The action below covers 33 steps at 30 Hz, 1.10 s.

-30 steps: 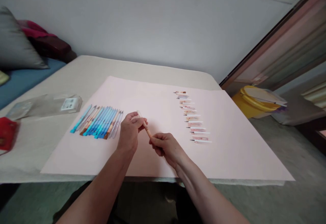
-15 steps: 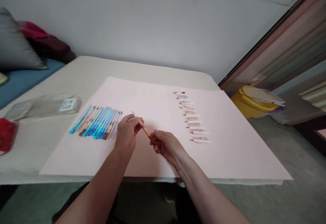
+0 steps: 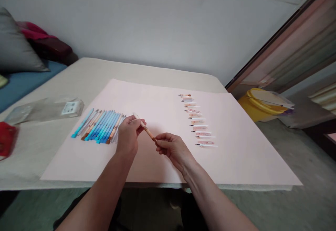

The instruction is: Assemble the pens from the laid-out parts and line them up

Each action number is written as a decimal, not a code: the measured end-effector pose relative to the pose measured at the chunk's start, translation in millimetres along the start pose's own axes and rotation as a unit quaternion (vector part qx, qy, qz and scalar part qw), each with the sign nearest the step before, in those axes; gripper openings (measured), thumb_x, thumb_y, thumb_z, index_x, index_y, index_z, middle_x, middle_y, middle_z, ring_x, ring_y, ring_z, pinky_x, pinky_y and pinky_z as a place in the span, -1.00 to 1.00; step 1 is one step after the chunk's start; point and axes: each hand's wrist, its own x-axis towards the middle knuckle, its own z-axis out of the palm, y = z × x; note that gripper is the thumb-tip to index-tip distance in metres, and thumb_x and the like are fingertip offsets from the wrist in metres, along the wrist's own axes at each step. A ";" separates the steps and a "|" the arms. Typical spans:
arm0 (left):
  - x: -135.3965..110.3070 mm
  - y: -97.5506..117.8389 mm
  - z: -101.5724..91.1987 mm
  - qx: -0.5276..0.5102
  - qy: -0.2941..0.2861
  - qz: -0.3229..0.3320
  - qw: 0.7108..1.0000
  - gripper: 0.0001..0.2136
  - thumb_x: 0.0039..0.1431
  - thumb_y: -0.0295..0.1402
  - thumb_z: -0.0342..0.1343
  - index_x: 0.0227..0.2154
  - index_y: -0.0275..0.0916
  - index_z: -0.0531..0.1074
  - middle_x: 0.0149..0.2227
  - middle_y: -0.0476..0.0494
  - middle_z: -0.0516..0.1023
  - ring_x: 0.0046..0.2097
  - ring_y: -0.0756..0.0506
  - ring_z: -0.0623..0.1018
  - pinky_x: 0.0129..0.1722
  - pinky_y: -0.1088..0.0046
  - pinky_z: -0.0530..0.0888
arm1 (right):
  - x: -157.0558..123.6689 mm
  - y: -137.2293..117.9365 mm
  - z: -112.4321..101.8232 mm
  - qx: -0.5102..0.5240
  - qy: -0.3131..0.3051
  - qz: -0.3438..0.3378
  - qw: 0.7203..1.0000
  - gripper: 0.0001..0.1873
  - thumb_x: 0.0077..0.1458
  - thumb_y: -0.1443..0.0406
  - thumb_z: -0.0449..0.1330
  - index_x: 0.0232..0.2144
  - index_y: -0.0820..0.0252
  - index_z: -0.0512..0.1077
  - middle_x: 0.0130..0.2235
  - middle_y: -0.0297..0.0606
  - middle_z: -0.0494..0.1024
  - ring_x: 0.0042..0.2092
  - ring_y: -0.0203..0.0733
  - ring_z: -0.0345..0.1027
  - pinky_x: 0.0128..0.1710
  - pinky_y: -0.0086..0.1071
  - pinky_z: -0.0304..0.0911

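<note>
Between my two hands is a slim tan pen [image 3: 149,132] with a whitish tip end and a brown end, held at a slant over the pink sheet [image 3: 162,101]. My left hand [image 3: 129,133] is closed round its upper, pale part. The fingertips of my right hand [image 3: 169,147] pinch its brown end. Left of my left hand lies a row of several pens [image 3: 101,126], blue, tan and clear-grey, side by side. On the right, several pen refills and short printed barrel pieces [image 3: 201,128] lie in a column of pairs.
A clear plastic packet with a white label [image 3: 70,108] lies on the cream tabletop [image 3: 147,70] at left, near a red object [image 3: 7,140]. A grey cushion [image 3: 19,45] is at far left. A yellow bucket [image 3: 253,106] stands on the floor at right.
Both hands still hold the pen. My left hand has shifted slightly left, and more of the pen's brown end shows at my right fingertips.
</note>
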 end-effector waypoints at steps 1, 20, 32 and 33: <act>-0.4 -0.1 0.5 0.006 -0.001 0.007 1.000 -0.86 -0.10 -0.46 0.15 -0.41 -0.34 0.39 -0.44 -0.12 0.47 -0.36 -0.02 0.48 -0.20 0.31 0.45 | 0.5 0.0 -0.2 0.001 0.004 -0.002 1.000 -0.75 -0.26 0.35 0.35 -0.42 0.29 0.44 -0.43 -0.25 0.52 -0.51 -0.33 0.37 -0.48 -0.44 0.22; -6.6 -10.9 2.4 0.028 -0.040 -0.026 0.998 -0.85 -0.13 -0.44 0.16 -0.41 -0.33 0.39 -0.47 -0.13 0.49 -0.38 -0.02 0.47 -0.28 0.36 0.44 | 1.6 -5.7 -0.4 -0.200 0.029 -0.071 0.977 -0.88 -0.12 0.28 0.20 -0.48 0.25 0.43 -0.59 -0.39 0.44 -0.63 -0.45 0.14 -0.65 -0.51 -0.08; -3.5 -20.0 -2.4 0.101 0.049 -0.050 0.992 -0.60 -0.17 -0.38 0.23 -0.18 -0.24 0.32 -0.20 -0.22 0.46 -0.17 -0.12 0.47 -0.20 0.30 0.37 | 24.0 10.4 13.9 -0.187 0.000 -0.054 0.981 -0.73 -0.24 0.43 0.16 -0.35 0.25 0.35 -0.65 -0.45 0.41 -0.68 -0.42 0.15 -0.68 -0.51 -0.01; -1.9 -19.7 -4.1 0.116 0.082 -0.031 0.989 -0.56 -0.16 -0.37 0.23 -0.14 -0.21 0.30 -0.11 -0.24 0.42 -0.09 -0.14 0.44 -0.16 0.29 0.35 | 27.7 13.5 17.1 -0.186 0.008 -0.054 0.981 -0.73 -0.24 0.43 0.16 -0.35 0.26 0.34 -0.66 -0.46 0.40 -0.68 -0.41 0.16 -0.68 -0.51 0.00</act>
